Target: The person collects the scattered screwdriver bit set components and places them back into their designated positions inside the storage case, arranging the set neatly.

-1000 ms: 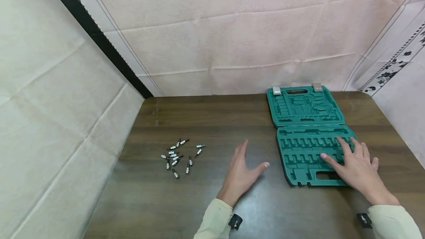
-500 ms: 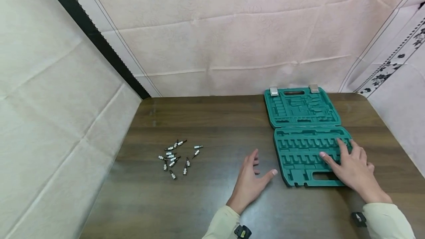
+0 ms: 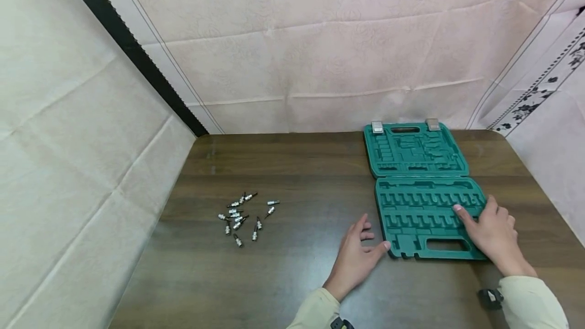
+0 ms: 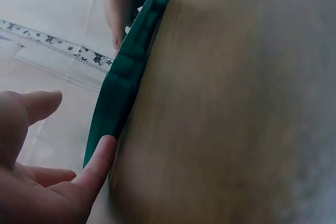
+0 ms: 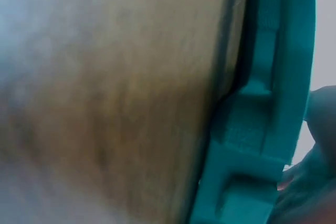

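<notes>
A green socket-set case [image 3: 425,193] lies unfolded at the right of the table, its moulded slots facing up. At the near half's left edge is my left hand [image 3: 355,257], fingers loosely spread. In the left wrist view, one fingertip [image 4: 106,144] touches the case's side [image 4: 122,77]. My right hand [image 3: 495,232] grips the near half's right edge, thumb on the slots and the other fingers along the outer side. The right wrist view shows the case wall [image 5: 252,140] close up, with that hand mostly hidden. Several small silver-and-black bit sockets [image 3: 237,217] lie loose on the left.
The brown wooden table [image 3: 292,166] has pale cloth hangings [image 3: 320,65] behind it and at both sides. Two metal latches [image 3: 432,125] stand on the case lid's far edge. Bare tabletop lies between the bit sockets and the case.
My left hand has moved right and nearer to me, reaching the case's left edge. My right hand has drawn back from over the slots to the right edge. The bit sockets lie unchanged.
</notes>
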### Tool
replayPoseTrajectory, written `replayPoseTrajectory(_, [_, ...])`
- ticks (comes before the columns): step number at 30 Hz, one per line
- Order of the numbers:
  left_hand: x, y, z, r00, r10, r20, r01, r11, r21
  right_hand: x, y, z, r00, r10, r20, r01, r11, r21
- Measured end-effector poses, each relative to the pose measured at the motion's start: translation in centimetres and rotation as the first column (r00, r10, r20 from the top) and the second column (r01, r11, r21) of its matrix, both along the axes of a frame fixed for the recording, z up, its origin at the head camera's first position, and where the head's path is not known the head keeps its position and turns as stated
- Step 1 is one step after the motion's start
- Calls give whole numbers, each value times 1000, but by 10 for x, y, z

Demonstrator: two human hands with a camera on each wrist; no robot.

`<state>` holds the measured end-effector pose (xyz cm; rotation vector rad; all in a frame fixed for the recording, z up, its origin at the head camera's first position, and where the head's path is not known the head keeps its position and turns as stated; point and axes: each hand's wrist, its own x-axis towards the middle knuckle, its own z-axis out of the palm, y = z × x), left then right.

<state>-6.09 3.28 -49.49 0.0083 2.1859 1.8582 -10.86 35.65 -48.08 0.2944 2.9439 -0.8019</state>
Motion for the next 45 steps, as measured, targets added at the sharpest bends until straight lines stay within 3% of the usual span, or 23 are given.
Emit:
replayPoseTrajectory(6, [1,3,-2,1000,-20,-14,20,1000,1,3,-2,2,998,-33,47,35,999,-40])
replayPoseTrajectory(14, [-2,3,-2,999,-45,-19,44,999,-29,2,-2,0,998,4,-67,-9,998,-70])
replayPoseTrajectory(22, [-4,6,-2,998,-29,-58,26,998,-64,0,5,0,999,-23,-49,18,994,-112])
replayPoseTrajectory(37, [-4,0,1,996,-43,-80,30,988,-150,8,-3,-5,985,-82,-154,70,994,-79])
replayPoseTrajectory(45, [0,-6,2,996,-33,-82,22,990,-140,14,-8,-9,981,-74,-179,63,996,-71])
